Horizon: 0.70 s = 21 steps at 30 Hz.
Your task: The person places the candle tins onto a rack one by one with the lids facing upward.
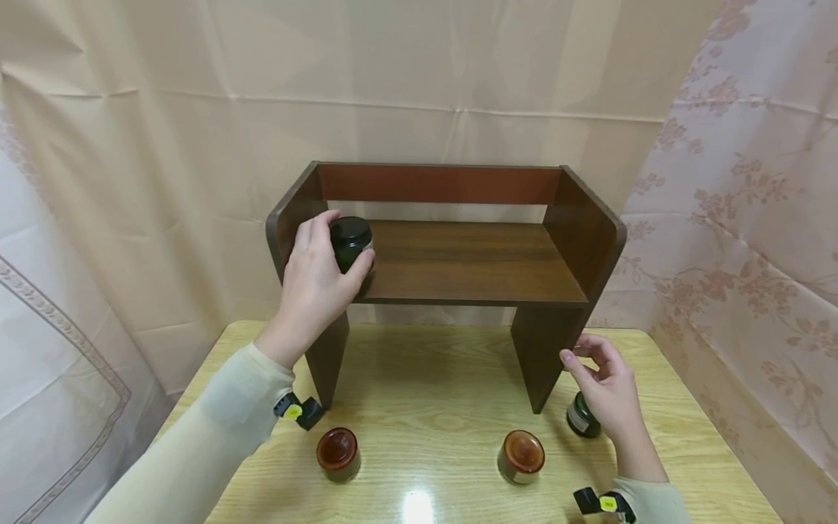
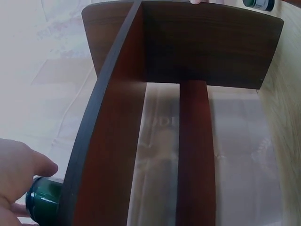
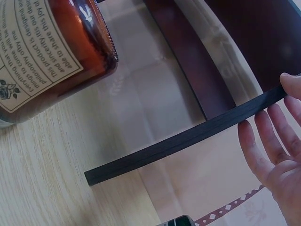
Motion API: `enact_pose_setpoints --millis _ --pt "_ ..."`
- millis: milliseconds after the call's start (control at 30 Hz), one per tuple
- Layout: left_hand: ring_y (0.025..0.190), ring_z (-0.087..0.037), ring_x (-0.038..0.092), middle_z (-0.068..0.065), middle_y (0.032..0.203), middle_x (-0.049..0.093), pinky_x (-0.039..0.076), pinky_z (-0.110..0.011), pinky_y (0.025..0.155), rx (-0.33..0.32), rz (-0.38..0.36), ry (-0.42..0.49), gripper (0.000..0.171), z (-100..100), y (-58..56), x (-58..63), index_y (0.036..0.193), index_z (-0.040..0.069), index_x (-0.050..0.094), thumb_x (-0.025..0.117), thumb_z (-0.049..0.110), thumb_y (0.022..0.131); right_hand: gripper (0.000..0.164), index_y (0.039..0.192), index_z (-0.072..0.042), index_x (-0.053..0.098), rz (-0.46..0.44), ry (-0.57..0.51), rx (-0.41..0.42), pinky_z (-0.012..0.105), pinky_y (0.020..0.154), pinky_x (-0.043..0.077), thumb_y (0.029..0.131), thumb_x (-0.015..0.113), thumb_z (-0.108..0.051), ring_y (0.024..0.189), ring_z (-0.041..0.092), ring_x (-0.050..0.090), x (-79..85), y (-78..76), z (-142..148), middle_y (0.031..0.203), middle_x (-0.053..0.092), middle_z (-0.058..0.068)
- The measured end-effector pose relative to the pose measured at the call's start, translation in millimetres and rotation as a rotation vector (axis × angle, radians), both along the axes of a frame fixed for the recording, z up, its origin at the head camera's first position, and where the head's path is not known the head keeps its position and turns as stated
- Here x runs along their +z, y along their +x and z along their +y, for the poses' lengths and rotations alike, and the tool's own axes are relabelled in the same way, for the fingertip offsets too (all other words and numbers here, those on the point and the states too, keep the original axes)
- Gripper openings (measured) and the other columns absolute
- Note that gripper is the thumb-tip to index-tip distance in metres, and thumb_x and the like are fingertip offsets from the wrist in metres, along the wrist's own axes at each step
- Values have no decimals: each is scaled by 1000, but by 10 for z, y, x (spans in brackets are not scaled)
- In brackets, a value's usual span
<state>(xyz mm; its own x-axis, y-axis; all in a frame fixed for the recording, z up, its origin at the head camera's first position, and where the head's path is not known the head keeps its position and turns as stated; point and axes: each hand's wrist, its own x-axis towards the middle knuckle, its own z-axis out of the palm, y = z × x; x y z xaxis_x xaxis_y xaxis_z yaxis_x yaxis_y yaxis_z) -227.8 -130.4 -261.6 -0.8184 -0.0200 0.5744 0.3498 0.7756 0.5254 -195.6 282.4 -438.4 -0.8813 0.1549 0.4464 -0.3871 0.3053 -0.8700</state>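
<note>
My left hand grips a dark green glass jar with a black lid at the left end of the shelf board of a dark brown wooden desktop shelf. In the left wrist view the green jar is against the board's front edge, thumb on one side and fingers on the other. My right hand pinches the edge of the shelf's right side panel, thumb on the inner face and fingertips on the outer. Below that hand, a second green jar stands on the table, partly hidden.
Two amber-brown glass jars stand on the light wooden table in front of the shelf, a left jar and a right jar. Behind hangs a beige curtain; a flowered cloth hangs at the right.
</note>
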Motion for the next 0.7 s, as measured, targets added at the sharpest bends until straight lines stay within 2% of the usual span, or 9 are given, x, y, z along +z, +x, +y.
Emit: enact_pose_setpoints --millis 133,333,500,700 --pt "116 -36 53 -20 140 45 51 -54 94 -1 44 -27 71 8 67 18 145 2 41 71 36 91 32 122 3 56 -2 2 3 18 78 57 93 70 0 95 8 64 -6 -5 2 102 65 -1" --pt "115 -40 52 -22 136 47 50 -56 93 8 164 -52 66 53 213 73 139 -2 46 74 30 88 31 121 3 56 3 0 6 18 78 57 94 70 0 95 8 64 -8 -10 -1 102 66 -1" --pt "117 -40 51 -22 135 49 47 -54 95 -27 219 -57 62 64 341 98 137 -2 50 75 25 87 31 121 4 56 4 -8 6 18 78 57 93 70 1 95 9 64 -12 -12 1 102 66 -1" --pt "117 -37 52 -21 133 52 47 -51 97 -100 262 -66 60 21 477 57 135 -3 52 76 22 86 31 121 5 56 3 -14 7 18 78 57 93 70 2 95 8 64 -18 -17 -6 102 66 -1"
